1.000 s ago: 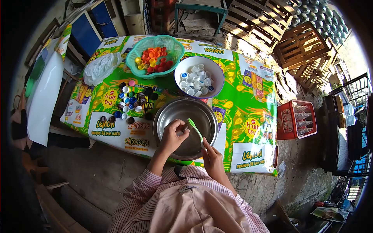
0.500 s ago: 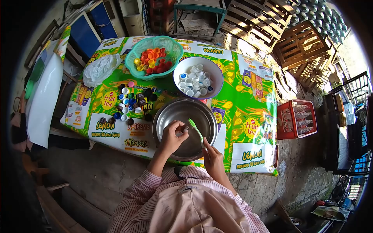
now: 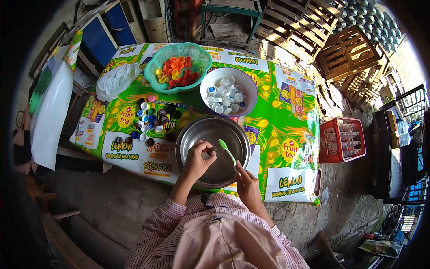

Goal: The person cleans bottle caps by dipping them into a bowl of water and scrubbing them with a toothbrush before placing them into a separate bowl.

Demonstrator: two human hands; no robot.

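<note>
My left hand (image 3: 199,159) is closed on a small bottle cap over the steel bowl (image 3: 204,130), which stands at the near edge of the table. A green toothbrush (image 3: 226,150) is gripped in my right hand (image 3: 245,181), its head pointing toward the cap. The cap itself is mostly hidden by my fingers.
A white bowl (image 3: 247,83) holds white and blue caps. A green basket (image 3: 154,62) holds red, orange and yellow caps. Loose dark and mixed caps (image 3: 152,117) lie left of the steel bowl, beside a crumpled plastic bag (image 3: 115,80). A red crate (image 3: 342,136) stands to the right.
Both hands stay over the steel bowl. The toothbrush has shifted slightly right and down, away from the cap.
</note>
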